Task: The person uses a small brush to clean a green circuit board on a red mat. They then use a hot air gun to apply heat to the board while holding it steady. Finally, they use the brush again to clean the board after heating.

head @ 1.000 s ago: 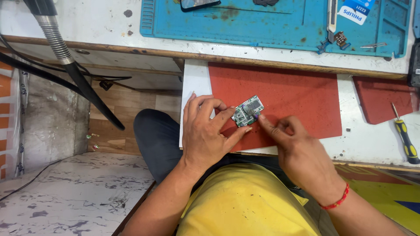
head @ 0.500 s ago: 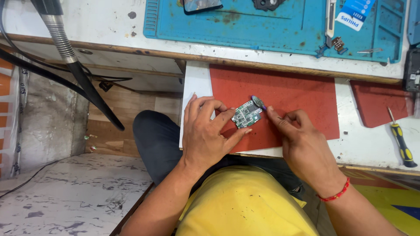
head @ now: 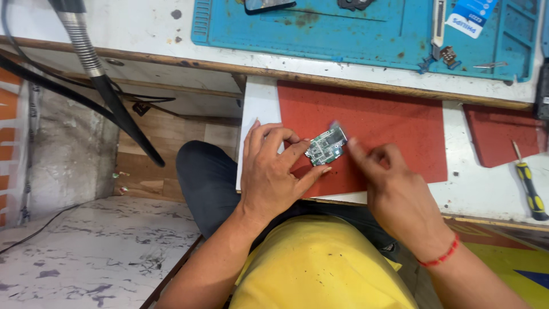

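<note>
The circuit board (head: 326, 146) is a small green board with metal shields. It is held just above the red mat (head: 389, 129), tilted, near the mat's front edge.

The left hand (head: 271, 177) holds the board: thumb under its lower edge, fingers curled on its left side. The grip is narrow and closed on the board.

The right hand (head: 394, 194) is just beside the board's right end. Its fingertips point at the board's upper right corner. The fingers are pinched close together; motion blur hides whether they hold a small part or tool, so that cannot be told.

Progress, as a judgement: the board is bare and out of any housing, and it is being worked on in hand. No loose parts from it show on the mat.

The red mat lies on a white worktop (head: 486, 189). A yellow-handled screwdriver (head: 529, 191) lies well apart to the right. A second red mat (head: 503, 134) is beside it. A blue mat (head: 366, 31) with small tools lies further back. A flexible metal arm (head: 80, 40) hangs at the left.
</note>
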